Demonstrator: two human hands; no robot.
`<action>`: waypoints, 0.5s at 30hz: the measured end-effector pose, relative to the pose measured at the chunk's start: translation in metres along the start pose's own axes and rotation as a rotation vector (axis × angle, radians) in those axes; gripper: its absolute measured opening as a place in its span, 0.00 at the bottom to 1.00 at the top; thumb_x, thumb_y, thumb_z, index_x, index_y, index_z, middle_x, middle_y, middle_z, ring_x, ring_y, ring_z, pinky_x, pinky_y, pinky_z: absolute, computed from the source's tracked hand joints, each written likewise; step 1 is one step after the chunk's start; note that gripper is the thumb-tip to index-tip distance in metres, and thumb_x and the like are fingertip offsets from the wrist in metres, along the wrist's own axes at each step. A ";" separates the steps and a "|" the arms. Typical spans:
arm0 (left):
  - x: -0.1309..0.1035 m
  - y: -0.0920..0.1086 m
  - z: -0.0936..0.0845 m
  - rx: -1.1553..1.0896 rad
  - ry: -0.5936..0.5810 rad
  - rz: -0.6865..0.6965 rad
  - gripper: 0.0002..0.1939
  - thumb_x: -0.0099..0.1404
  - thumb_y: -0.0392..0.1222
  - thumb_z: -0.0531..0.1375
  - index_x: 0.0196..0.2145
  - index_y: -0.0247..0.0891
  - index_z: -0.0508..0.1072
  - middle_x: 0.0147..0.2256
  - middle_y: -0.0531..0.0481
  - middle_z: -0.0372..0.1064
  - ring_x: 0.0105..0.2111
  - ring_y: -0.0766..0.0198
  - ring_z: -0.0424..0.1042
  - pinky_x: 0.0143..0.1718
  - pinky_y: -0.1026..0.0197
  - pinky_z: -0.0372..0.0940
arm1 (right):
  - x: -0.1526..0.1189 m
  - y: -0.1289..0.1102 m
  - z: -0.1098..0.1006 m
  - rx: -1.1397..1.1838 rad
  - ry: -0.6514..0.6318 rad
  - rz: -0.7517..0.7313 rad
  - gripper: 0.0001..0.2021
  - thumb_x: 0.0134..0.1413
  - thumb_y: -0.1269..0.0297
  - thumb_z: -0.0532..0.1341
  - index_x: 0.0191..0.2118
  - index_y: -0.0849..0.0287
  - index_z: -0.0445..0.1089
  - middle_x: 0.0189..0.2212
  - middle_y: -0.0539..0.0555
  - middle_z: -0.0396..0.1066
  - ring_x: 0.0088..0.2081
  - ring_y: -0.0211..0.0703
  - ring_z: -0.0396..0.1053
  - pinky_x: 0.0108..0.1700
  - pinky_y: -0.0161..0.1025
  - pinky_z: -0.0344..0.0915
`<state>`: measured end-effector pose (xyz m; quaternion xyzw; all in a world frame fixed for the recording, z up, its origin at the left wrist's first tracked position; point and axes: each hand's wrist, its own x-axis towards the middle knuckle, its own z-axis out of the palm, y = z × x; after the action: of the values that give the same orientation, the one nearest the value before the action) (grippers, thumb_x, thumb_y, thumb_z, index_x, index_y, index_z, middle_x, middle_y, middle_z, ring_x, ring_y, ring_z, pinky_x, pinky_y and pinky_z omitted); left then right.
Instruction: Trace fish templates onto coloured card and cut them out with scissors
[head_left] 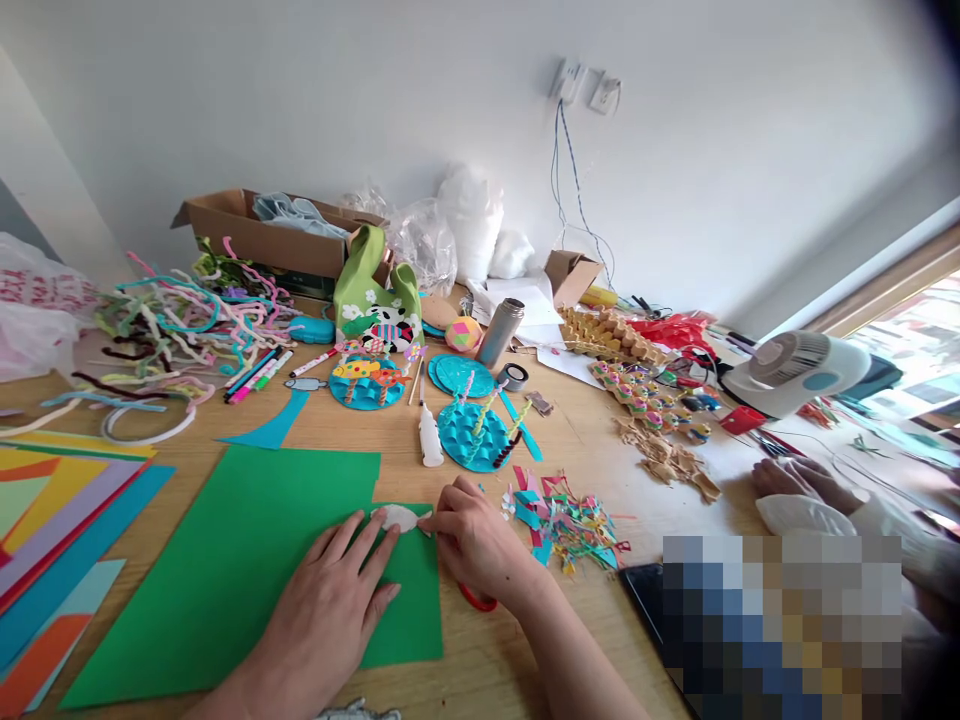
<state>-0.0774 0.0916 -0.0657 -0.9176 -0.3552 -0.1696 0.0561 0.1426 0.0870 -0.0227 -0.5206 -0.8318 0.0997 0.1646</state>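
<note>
White, fish-shaped cutout [399, 517] lies on green paper [217, 560].

A craft workspace, I'd say: on the wooden desk [562, 425], colored paper [180, 580] is lying near tangled pipe cleaners [202, 310], markers [259, 372] and paper scraps [574, 525].

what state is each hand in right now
Left hand: open, fingers spread over white cutout and green paper.
Right hand: fingers at cutout's right end, grip unclear.
</note>
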 end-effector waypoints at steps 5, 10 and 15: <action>0.000 0.000 -0.001 0.001 -0.001 -0.001 0.23 0.68 0.51 0.53 0.59 0.47 0.66 0.57 0.50 0.67 0.54 0.52 0.65 0.52 0.51 0.60 | 0.000 -0.003 -0.001 -0.015 -0.001 0.006 0.15 0.48 0.81 0.58 0.34 0.56 0.77 0.28 0.54 0.65 0.36 0.45 0.60 0.36 0.39 0.58; 0.000 0.002 0.000 -0.013 -0.018 -0.026 0.22 0.68 0.50 0.54 0.59 0.48 0.66 0.57 0.51 0.66 0.54 0.52 0.65 0.52 0.51 0.60 | -0.001 -0.001 0.002 -0.021 -0.006 0.021 0.14 0.47 0.82 0.58 0.33 0.57 0.76 0.29 0.54 0.65 0.36 0.44 0.60 0.36 0.38 0.59; -0.001 0.004 0.004 -0.042 -0.069 -0.076 0.24 0.67 0.47 0.55 0.60 0.49 0.64 0.59 0.51 0.64 0.56 0.52 0.64 0.53 0.49 0.60 | 0.003 -0.013 0.003 0.066 0.029 0.033 0.16 0.47 0.83 0.57 0.35 0.56 0.76 0.30 0.54 0.68 0.37 0.45 0.63 0.37 0.38 0.62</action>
<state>-0.0743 0.0895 -0.0697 -0.9097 -0.3879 -0.1471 0.0179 0.1295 0.0842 -0.0206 -0.5300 -0.8168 0.1222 0.1923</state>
